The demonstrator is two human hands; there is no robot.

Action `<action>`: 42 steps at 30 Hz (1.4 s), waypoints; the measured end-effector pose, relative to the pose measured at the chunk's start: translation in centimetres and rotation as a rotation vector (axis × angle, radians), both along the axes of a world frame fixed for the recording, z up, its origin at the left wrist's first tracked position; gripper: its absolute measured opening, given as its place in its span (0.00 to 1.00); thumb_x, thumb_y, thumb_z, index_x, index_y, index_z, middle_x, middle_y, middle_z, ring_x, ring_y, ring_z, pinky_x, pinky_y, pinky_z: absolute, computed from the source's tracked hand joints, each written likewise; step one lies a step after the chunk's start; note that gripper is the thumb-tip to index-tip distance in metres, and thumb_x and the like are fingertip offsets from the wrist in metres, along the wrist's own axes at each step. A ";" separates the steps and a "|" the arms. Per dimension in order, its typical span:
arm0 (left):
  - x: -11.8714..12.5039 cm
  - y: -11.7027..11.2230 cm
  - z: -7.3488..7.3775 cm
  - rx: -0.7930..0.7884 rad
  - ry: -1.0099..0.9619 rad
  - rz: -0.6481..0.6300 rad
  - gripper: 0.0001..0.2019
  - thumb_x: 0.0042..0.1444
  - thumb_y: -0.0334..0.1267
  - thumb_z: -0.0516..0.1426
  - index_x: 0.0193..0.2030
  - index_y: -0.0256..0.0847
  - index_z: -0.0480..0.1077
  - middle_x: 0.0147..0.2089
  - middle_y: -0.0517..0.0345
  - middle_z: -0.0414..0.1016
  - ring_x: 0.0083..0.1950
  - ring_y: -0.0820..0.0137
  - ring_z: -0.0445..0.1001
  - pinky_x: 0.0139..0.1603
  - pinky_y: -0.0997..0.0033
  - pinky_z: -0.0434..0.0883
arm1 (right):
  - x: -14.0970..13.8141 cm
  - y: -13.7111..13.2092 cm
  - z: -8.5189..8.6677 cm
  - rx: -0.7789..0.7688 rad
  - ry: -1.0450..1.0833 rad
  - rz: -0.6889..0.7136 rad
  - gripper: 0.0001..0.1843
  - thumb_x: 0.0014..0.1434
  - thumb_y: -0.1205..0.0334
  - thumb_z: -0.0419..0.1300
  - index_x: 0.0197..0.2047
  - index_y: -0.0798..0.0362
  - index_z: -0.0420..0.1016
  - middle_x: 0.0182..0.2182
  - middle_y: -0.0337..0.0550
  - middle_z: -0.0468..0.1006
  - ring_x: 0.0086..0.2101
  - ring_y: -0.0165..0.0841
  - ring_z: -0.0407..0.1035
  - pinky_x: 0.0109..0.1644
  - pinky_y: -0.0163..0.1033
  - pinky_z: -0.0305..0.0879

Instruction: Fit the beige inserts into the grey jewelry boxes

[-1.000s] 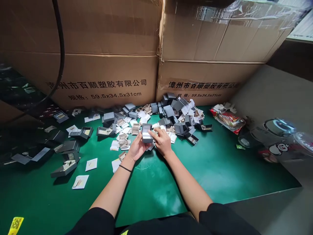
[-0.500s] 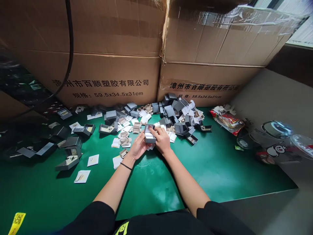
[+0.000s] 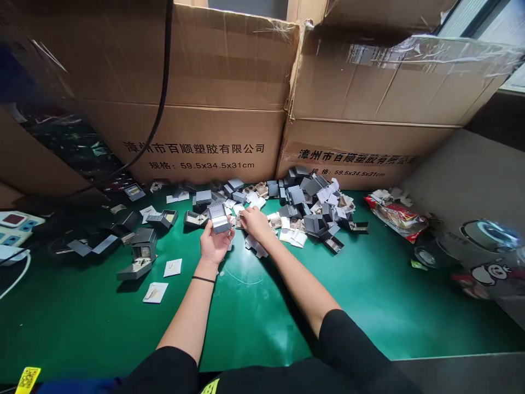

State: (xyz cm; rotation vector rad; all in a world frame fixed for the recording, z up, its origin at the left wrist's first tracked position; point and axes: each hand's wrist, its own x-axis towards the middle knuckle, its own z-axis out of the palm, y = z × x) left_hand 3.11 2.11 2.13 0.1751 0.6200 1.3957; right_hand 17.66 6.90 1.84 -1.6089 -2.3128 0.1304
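Observation:
My left hand (image 3: pixel 214 245) is closed around a small open grey box (image 3: pixel 218 218) with a pale insert, held just above the green mat (image 3: pixel 254 306). My right hand (image 3: pixel 254 222) reaches past it to the pile of small beige and white pieces (image 3: pixel 254 241); its fingers are curled at the pile and I cannot see what they pinch. A black band sits on my left wrist. A heap of grey boxes and white cards (image 3: pixel 307 202) lies just right of my hands.
Two big cardboard cartons (image 3: pixel 213 109) wall off the back of the mat. Open grey boxes (image 3: pixel 139 257) and loose cards (image 3: pixel 156 291) lie at the left. A snack bag (image 3: pixel 394 213) and a clear lidded container (image 3: pixel 484 241) sit at the right. A power strip (image 3: pixel 12 227) is far left.
My left hand has carried the grey box to the left, apart from my right hand, which let go of it and reached to the pile. The camera view has tilted up and shifted.

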 end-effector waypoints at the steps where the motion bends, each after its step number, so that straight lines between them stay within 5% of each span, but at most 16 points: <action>1: 0.0 0.0 0.0 -0.004 0.005 0.003 0.19 0.64 0.41 0.49 0.53 0.29 0.69 0.41 0.44 0.79 0.36 0.67 0.78 0.33 0.70 0.76 | -0.5 0.3 0.0 -0.012 -0.018 0.005 0.12 0.64 0.65 0.53 0.44 0.56 0.77 0.42 0.50 0.77 0.45 0.38 0.66 0.43 0.38 0.64; 5: 0.6 0.0 0.1 0.028 0.017 -0.004 0.18 0.64 0.40 0.50 0.53 0.31 0.70 0.41 0.45 0.79 0.38 0.66 0.79 0.37 0.69 0.76 | -1.0 1.1 0.3 -0.049 -0.054 0.003 0.09 0.61 0.68 0.56 0.37 0.54 0.78 0.40 0.51 0.78 0.44 0.39 0.67 0.43 0.39 0.64; 9: 1.3 -0.2 0.0 0.050 -0.001 -0.028 0.18 0.64 0.42 0.51 0.56 0.34 0.68 0.41 0.48 0.79 0.39 0.68 0.78 0.40 0.70 0.76 | 1.0 0.4 0.9 0.000 0.112 -0.069 0.11 0.62 0.64 0.54 0.41 0.53 0.78 0.40 0.48 0.78 0.44 0.38 0.68 0.46 0.39 0.64; 13: 2.2 -0.5 -0.7 0.063 -0.001 -0.078 0.17 0.61 0.42 0.56 0.54 0.37 0.69 0.42 0.51 0.79 0.41 0.68 0.78 0.42 0.69 0.76 | 4.2 -2.1 0.1 0.008 0.602 -0.191 0.13 0.60 0.59 0.54 0.40 0.54 0.78 0.37 0.46 0.79 0.37 0.35 0.69 0.46 0.40 0.65; 17: 3.2 -0.9 -1.6 0.091 -0.013 -0.182 0.16 0.55 0.45 0.61 0.47 0.37 0.72 0.39 0.53 0.79 0.40 0.67 0.77 0.47 0.63 0.74 | 5.7 -4.6 -2.2 -0.249 1.212 -0.219 0.18 0.56 0.49 0.56 0.41 0.54 0.75 0.30 0.42 0.76 0.29 0.32 0.69 0.35 0.38 0.67; 20: 3.6 -0.9 -2.1 0.131 0.011 -0.226 0.20 0.51 0.48 0.64 0.46 0.37 0.73 0.39 0.53 0.79 0.44 0.65 0.77 0.51 0.62 0.72 | 6.4 -5.4 -3.3 -0.384 1.470 -0.210 0.21 0.52 0.45 0.60 0.39 0.53 0.74 0.31 0.43 0.76 0.29 0.32 0.69 0.31 0.38 0.68; 28: 3.9 -1.0 -1.7 0.220 0.028 -0.364 0.31 0.46 0.54 0.65 0.55 0.40 0.70 0.58 0.47 0.72 0.62 0.55 0.67 0.63 0.53 0.62 | 7.8 -4.7 -3.4 -0.398 1.514 -0.140 0.21 0.46 0.43 0.64 0.35 0.51 0.70 0.31 0.42 0.76 0.29 0.32 0.69 0.35 0.39 0.69; 36: 3.7 -1.4 -2.0 0.228 0.068 -0.421 0.30 0.45 0.54 0.66 0.53 0.41 0.71 0.58 0.46 0.72 0.68 0.54 0.60 0.63 0.52 0.63 | 6.3 -5.1 -3.2 -0.356 1.599 -0.224 0.22 0.41 0.48 0.69 0.33 0.52 0.69 0.26 0.36 0.72 0.25 0.28 0.66 0.32 0.36 0.66; 42: 3.5 -1.4 -2.4 0.198 0.126 -0.443 0.31 0.45 0.53 0.66 0.53 0.37 0.72 0.56 0.44 0.74 0.64 0.54 0.65 0.63 0.57 0.64 | 5.9 -5.2 -3.2 -0.374 1.682 -0.286 0.23 0.38 0.52 0.71 0.31 0.50 0.64 0.25 0.35 0.73 0.26 0.30 0.70 0.37 0.40 0.71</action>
